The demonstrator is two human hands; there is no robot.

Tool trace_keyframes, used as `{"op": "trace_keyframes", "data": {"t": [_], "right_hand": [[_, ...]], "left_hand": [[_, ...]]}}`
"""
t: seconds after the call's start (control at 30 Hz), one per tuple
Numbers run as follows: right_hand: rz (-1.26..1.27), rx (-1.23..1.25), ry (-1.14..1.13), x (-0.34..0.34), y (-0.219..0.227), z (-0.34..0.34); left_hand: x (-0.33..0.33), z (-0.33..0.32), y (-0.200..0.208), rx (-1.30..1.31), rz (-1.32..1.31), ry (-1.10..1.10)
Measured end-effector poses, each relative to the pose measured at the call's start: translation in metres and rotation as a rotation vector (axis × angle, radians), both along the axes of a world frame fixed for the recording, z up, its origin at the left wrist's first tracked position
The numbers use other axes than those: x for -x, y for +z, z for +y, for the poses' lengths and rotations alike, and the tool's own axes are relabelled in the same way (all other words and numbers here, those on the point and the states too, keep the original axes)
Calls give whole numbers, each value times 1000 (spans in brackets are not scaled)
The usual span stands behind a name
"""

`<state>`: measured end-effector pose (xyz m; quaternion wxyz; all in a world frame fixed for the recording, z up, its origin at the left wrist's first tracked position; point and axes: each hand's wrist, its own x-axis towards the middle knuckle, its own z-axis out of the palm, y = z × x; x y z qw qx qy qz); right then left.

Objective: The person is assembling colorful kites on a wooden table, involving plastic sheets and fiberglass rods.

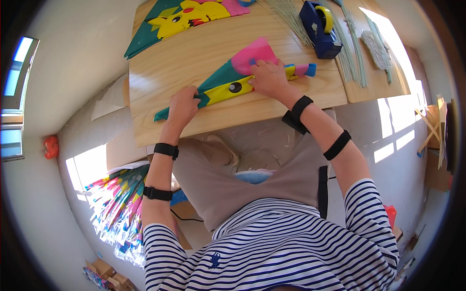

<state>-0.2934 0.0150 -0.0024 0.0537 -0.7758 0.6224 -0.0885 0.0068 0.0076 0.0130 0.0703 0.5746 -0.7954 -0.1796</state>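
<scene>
1. Okay, step in hand: looks like folding or rolling a printed sheet (221, 93) into a long narrow strip; which way it's being worked, I can't tell from where I stand.
2. Sheet location: on the wooden table (155, 82), near the edge on the person's side, lying slantwise. Narrow green end to the left, pink and blue end to the right; a pink and green flap fans out on the far side, not tucked in.
3. Next move, my judgement: calls for bringing that loose flap in against the yellow strip, with even pressure at both hands so the fold doesn't skew or spring back.
4. Left hand (182, 105): fingers curled in, hardly any gap, thumb against them; seems to pinch the sheet close to its green end.
5. Right hand (270, 77): fingers bent, tips down on the sheet beside the pink flap. Pinching or just pressing? Can't tell, undersides hidden.
6. Nearby: another, flatter printed sheet (180, 22) at the table's far left; blue tape dispenser (330, 47) and thin pale rods (289, 22) far right. Both out of the hands' reach of contact, nothing touching them.
</scene>
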Motion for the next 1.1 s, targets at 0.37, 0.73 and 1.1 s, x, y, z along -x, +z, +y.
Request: {"op": "trace_keyframes", "data": {"t": [0.37, 0.73, 1.1], "right_hand": [[50, -64, -36, -4, 6, -2], [12, 158, -97, 60, 4, -1], [53, 175, -93, 67, 14, 65]], "left_hand": [[70, 65, -22, 356, 44, -284], [74, 63, -30, 250, 118, -215], [71, 93, -10, 164, 123, -280]]}}
